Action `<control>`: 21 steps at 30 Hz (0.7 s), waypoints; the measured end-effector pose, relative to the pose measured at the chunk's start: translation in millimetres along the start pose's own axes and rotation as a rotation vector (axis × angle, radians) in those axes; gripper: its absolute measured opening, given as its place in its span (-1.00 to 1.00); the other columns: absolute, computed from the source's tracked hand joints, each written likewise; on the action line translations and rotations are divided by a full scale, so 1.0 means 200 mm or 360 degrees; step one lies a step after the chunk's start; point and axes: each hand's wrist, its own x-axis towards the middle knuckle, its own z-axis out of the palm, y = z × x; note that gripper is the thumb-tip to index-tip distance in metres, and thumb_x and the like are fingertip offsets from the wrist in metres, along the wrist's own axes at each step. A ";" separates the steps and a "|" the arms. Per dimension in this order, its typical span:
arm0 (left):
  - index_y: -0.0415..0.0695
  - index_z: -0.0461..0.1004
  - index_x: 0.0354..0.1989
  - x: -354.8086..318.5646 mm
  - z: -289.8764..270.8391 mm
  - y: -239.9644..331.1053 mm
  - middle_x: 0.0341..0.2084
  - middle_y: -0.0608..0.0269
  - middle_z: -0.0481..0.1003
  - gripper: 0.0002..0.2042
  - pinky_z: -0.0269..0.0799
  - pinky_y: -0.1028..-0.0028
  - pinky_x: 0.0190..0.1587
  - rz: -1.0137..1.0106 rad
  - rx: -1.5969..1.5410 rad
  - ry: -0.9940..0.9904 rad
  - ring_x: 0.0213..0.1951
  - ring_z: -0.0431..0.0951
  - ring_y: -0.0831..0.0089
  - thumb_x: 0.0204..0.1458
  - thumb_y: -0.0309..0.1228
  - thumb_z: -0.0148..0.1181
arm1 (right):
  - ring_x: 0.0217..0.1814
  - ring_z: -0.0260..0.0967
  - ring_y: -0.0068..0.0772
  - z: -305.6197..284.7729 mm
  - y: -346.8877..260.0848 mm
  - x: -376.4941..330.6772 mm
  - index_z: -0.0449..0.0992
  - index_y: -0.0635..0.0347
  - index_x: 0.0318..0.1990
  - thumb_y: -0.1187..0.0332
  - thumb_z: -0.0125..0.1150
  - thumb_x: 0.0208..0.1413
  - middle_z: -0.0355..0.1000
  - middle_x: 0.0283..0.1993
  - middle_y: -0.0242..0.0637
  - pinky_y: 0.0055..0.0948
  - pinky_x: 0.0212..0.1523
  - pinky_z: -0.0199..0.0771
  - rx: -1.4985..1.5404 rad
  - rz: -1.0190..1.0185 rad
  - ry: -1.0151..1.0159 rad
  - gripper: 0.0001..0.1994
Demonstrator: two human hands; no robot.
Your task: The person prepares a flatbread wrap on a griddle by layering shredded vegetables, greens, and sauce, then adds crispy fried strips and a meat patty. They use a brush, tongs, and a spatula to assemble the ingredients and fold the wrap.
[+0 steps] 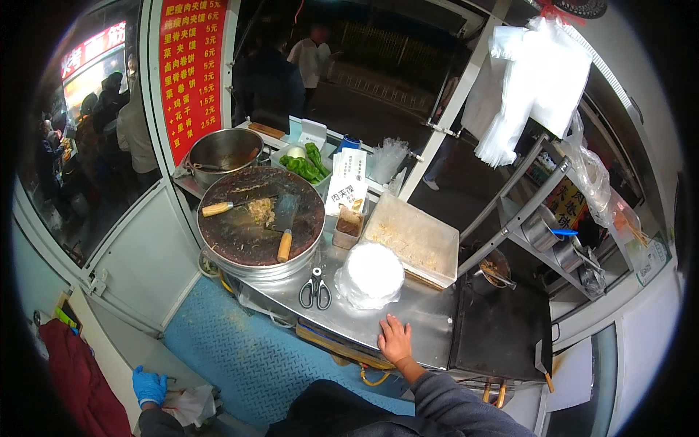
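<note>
Right grip (394,339) flat on counter (422,313), below bag stack (370,275).

One pair of scissors (314,290), one cleaver (284,222), one round chopping block (240,240), one steel pot (222,153) — and two hands, one blue-gloved (149,386), one bare (395,340).

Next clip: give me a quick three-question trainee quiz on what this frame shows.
1. True or false: the right hand rests flat on the metal counter.
2. What does the left hand wear? A) blue glove B) nothing C) white mitt
3. Fill in: the scissors lie between the round chopping board and the ____ of white bags.

Key: 1 true; 2 A; 3 stack.
</note>
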 end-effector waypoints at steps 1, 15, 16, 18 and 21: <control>-0.16 0.57 -0.66 0.00 0.01 0.00 -0.63 0.04 0.53 -0.62 0.16 0.20 0.21 0.0007 -0.0030 0.0036 -0.37 0.53 0.18 0.03 -0.13 0.10 | 0.40 0.04 -0.23 0.00 0.00 0.00 0.36 0.00 0.16 0.22 0.13 0.04 0.15 0.34 -0.23 0.27 0.30 -0.07 0.0004 0.0001 -0.0003 -0.52; -0.17 0.58 -0.64 0.01 0.04 -0.01 -0.62 0.04 0.54 -0.60 0.13 0.19 0.22 -0.0023 -0.0003 -0.0059 -0.37 0.54 0.20 0.02 -0.09 0.12 | 0.39 0.05 -0.23 0.01 0.01 0.00 0.36 -0.01 0.16 0.20 0.11 0.02 0.15 0.34 -0.24 0.29 0.28 -0.04 -0.0043 -0.0011 0.0011 -0.52; -0.18 0.58 -0.63 0.00 0.04 -0.01 -0.62 0.03 0.54 -0.60 0.13 0.19 0.22 -0.0042 -0.0030 -0.0021 -0.36 0.54 0.20 0.02 -0.09 0.12 | 0.39 0.05 -0.22 0.01 0.01 0.00 0.36 -0.02 0.16 0.20 0.11 0.02 0.15 0.34 -0.24 0.29 0.28 -0.03 -0.0032 -0.0017 0.0013 -0.51; -0.18 0.58 -0.62 0.00 0.05 -0.01 -0.61 0.02 0.53 -0.60 0.12 0.19 0.22 -0.0064 -0.0048 0.0005 -0.34 0.54 0.20 0.02 -0.08 0.12 | 0.39 0.05 -0.22 0.01 0.01 0.00 0.35 -0.03 0.16 0.20 0.12 0.02 0.15 0.34 -0.24 0.29 0.27 -0.02 -0.0028 0.0004 -0.0003 -0.51; -0.17 0.58 -0.62 0.02 0.07 -0.02 -0.62 0.02 0.53 -0.60 0.11 0.18 0.23 -0.0065 0.0009 -0.0041 -0.32 0.54 0.20 0.02 -0.07 0.12 | 0.39 0.05 -0.22 0.00 0.00 0.00 0.34 -0.03 0.17 0.20 0.12 0.03 0.15 0.33 -0.24 0.29 0.26 -0.01 -0.0018 -0.0007 -0.0002 -0.51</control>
